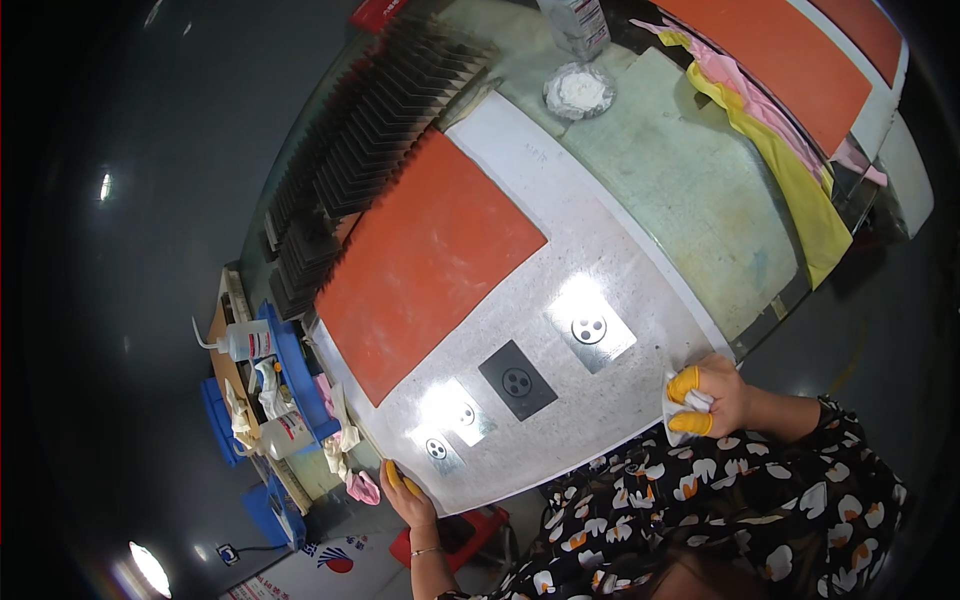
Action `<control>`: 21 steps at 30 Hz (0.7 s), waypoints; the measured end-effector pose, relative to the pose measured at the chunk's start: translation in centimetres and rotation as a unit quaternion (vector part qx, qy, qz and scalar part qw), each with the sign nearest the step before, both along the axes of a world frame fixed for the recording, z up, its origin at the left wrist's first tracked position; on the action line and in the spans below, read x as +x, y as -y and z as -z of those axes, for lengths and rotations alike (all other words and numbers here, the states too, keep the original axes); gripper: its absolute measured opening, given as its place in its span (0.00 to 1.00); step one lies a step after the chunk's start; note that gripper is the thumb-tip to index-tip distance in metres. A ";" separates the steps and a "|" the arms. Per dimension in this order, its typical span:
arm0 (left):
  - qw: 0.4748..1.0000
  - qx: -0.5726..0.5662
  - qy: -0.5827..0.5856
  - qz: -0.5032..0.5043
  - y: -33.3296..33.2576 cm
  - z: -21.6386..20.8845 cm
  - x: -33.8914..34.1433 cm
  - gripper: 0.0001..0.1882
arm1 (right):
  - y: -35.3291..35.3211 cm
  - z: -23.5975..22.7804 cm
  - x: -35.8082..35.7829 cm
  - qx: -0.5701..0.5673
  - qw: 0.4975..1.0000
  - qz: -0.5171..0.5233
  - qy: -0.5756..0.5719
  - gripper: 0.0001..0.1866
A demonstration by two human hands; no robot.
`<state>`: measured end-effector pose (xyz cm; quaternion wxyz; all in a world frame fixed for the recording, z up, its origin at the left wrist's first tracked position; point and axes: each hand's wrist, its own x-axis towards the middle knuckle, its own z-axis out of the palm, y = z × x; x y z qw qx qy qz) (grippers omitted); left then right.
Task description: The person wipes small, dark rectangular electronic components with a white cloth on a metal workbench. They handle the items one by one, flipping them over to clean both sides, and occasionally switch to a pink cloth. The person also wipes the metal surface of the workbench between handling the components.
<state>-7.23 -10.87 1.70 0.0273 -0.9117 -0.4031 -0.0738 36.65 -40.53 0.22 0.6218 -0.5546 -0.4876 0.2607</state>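
Observation:
My right hand (722,395), with yellow finger cots, is closed around a crumpled white cloth (695,402) at the right near corner of the white sheet (610,425). My left hand (405,497) rests at the sheet's near left edge, its fingers in yellow cots stretched out and apart, holding nothing. Between the hands, a row of thin square plates lies on the sheet. A dark plate (517,380) sits in the middle, with a shiny silver plate (590,328) to its right. Smaller silver plates, one (468,412) and another (436,450), lie to its left. Each carries a round mark with dark dots.
An orange mat (430,260) covers the sheet's far left part, beside a long rack of dark plates (385,130). Behind stand a clear bottle (577,25) and a dish with white contents (580,92). A blue tray (300,375) with squeeze bottles is left; yellow cloth (790,190) hangs right.

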 end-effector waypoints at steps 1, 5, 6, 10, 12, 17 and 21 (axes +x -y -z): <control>1.000 0.007 -0.007 0.005 0.0 0.0 0.1 0.19 | 0.1 0.0 0.0 -0.001 1.000 0.001 0.000 0.12; 1.000 0.007 -0.011 -0.009 0.2 0.0 0.2 0.18 | 0.2 0.3 -0.1 0.005 1.000 0.012 0.019 0.12; 1.000 0.009 -0.010 -0.008 0.2 0.0 0.1 0.18 | 0.0 0.1 -0.1 0.009 0.999 0.020 0.033 0.12; 1.000 0.013 -0.003 -0.003 0.3 -0.1 0.1 0.18 | -0.2 -0.2 -0.3 0.005 0.999 0.025 0.025 0.11; 1.000 0.013 -0.002 -0.006 0.4 -0.3 0.3 0.18 | -0.3 -0.7 -0.3 -0.011 1.000 0.016 0.015 0.12; 0.992 0.123 0.023 -0.022 1.0 -0.6 2.7 0.18 | -0.8 -3.7 2.6 -0.134 0.982 -0.058 0.120 0.13; 0.962 -0.057 0.260 0.062 8.9 -2.0 14.4 0.17 | -6.9 -8.4 5.9 -0.258 0.874 -0.094 0.401 0.14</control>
